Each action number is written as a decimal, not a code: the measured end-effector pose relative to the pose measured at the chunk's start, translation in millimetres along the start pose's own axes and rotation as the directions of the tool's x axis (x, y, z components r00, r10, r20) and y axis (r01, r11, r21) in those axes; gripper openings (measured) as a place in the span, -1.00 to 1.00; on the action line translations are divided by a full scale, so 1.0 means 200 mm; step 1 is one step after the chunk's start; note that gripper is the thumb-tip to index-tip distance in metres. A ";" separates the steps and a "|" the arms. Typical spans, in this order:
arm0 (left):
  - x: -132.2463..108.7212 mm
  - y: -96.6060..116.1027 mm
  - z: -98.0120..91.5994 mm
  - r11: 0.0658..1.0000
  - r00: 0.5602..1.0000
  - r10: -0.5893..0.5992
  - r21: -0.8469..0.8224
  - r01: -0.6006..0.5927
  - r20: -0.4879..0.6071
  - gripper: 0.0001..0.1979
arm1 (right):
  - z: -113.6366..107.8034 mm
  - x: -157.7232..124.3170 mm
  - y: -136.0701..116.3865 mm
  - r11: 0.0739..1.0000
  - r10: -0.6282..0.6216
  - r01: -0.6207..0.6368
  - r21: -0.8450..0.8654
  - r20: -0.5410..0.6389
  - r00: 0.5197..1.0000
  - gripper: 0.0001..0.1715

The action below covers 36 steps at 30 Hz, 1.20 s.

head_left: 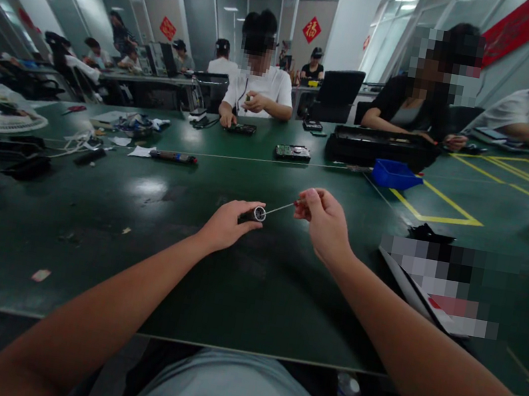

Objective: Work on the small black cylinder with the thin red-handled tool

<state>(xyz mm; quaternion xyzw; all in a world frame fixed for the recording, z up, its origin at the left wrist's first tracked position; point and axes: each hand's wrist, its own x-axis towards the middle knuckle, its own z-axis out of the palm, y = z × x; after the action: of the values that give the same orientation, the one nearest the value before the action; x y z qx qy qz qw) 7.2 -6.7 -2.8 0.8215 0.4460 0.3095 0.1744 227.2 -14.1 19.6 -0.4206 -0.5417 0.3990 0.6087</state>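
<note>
Above the table (249, 317), your left hand (223, 228) clasped a black cylinder (248, 215), your right hand (326, 223) pinching a thin rod (279, 209) (ideally centred).

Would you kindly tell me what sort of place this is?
Probably an electronics workroom: a green worktable bears a device with an exposed circuit board and a blue bin, and a person in a white shirt handles items across it.
</note>
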 end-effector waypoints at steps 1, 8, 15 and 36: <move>0.00 0.00 0.00 1.000 1.000 -0.003 0.001 0.003 -0.001 -0.55 | 0.00 0.00 0.00 1.000 -0.013 0.013 -0.018 0.010 1.000 -0.74; 0.00 0.01 0.00 1.000 1.000 0.004 -0.005 -0.004 0.001 -0.55 | 0.01 -0.02 -0.01 0.985 -0.084 0.092 -0.144 0.064 0.994 -0.75; -0.01 0.02 -0.01 1.000 1.000 -0.017 -0.015 0.017 0.013 -0.55 | 0.00 -0.03 -0.04 0.976 -0.066 0.075 -0.203 0.050 0.997 -0.72; -0.01 0.01 0.00 0.999 1.000 -0.017 -0.034 0.017 -0.001 -0.55 | 0.00 -0.05 -0.08 0.825 -0.178 0.188 -0.533 0.071 0.981 -0.61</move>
<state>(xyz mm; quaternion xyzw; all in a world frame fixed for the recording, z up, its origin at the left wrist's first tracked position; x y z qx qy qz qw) 7.6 -8.4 -2.9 0.8144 0.4477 0.3163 0.1906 227.5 -28.9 30.6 -0.5164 -0.6749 0.1750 0.4972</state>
